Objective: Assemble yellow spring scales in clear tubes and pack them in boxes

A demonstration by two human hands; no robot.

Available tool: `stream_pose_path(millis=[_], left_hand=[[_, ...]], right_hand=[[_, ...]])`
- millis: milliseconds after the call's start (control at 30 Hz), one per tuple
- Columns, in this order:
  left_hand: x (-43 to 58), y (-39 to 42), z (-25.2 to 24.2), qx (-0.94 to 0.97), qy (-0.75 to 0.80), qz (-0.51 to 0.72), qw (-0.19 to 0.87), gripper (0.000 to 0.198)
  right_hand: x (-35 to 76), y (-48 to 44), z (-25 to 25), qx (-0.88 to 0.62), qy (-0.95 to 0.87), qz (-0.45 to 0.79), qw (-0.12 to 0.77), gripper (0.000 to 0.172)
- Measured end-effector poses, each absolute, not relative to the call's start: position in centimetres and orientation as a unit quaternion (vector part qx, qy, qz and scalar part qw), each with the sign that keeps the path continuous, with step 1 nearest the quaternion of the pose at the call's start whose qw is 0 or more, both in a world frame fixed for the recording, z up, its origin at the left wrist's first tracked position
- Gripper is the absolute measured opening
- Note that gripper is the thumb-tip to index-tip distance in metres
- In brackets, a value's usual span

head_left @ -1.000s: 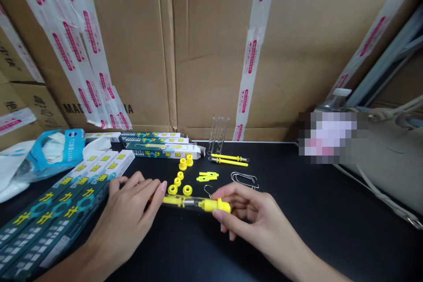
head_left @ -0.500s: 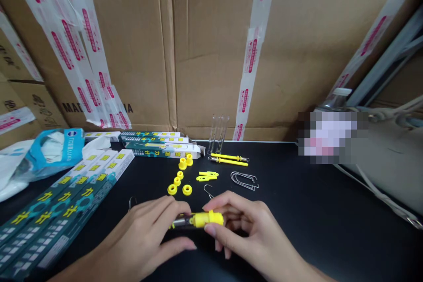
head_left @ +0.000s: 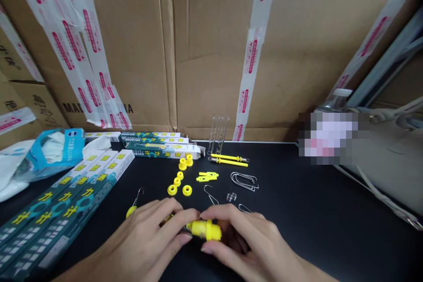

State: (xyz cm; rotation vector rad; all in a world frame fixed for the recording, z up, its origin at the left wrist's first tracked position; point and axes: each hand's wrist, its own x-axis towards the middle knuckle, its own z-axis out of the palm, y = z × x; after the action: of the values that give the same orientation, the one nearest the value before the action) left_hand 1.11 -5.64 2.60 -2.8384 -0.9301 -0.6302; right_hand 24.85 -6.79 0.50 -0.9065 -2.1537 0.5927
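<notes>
My left hand (head_left: 158,233) is closed around the tube of a spring scale, hiding most of it. Past its knuckles show a yellow end piece (head_left: 131,211) and a wire hook (head_left: 140,194). The scale's other end is a wide yellow cap (head_left: 206,230), which sits between the thumb and forefinger of my right hand (head_left: 244,238). That hand's other fingers curl out of sight behind it. Just beyond the hands lie a loose wire hook (head_left: 211,194), small coil springs (head_left: 231,197) and another wire piece (head_left: 244,208).
Several yellow collars (head_left: 177,181), flat yellow pieces (head_left: 207,176), yellow rods (head_left: 229,159) and metal hooks (head_left: 244,181) lie on the black table. Clear tubes (head_left: 218,134) stand behind. Printed boxes (head_left: 66,202) line the left. A bag (head_left: 393,158) and bottle (head_left: 340,99) sit at right.
The yellow cap has tilted and moved slightly left and toward me. My left fingers have closed more over the tube. The far hook, springs and another wire piece have come into sight.
</notes>
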Motion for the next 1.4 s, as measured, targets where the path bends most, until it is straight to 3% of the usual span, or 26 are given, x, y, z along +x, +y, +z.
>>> stream_pose_path(millis=[167, 367, 467, 833, 1400], left_hand=[[1.0, -5.4, 1.9, -0.914, -0.328, -0.238, 0.035, 0.031], [0.8, -4.6, 1.3, -0.885, -0.368, -0.283, 0.032, 0.03], [0.7, -4.6, 1.4, -0.878, -0.38, -0.289, 0.044, 0.034], [1.1, -4.9, 1.2, -0.868, -0.397, -0.297, 0.02, 0.032], [1.1, -5.3, 0.8, -0.864, -0.416, -0.275, -0.069, 0.019]], right_hand=[[25.4, -6.4, 0.3, -0.349, -0.856, 0.124, 0.361, 0.032], [27.7, -4.3, 0.9, -0.356, -0.856, 0.004, 0.375, 0.011], [29.3, -2.6, 1.5, -0.395, -0.859, -0.057, 0.32, 0.019], [33.2, 0.6, 1.8, -0.439, -0.876, -0.056, 0.188, 0.026], [32.8, 1.3, 1.6, -0.358, -0.914, -0.133, 0.137, 0.022]])
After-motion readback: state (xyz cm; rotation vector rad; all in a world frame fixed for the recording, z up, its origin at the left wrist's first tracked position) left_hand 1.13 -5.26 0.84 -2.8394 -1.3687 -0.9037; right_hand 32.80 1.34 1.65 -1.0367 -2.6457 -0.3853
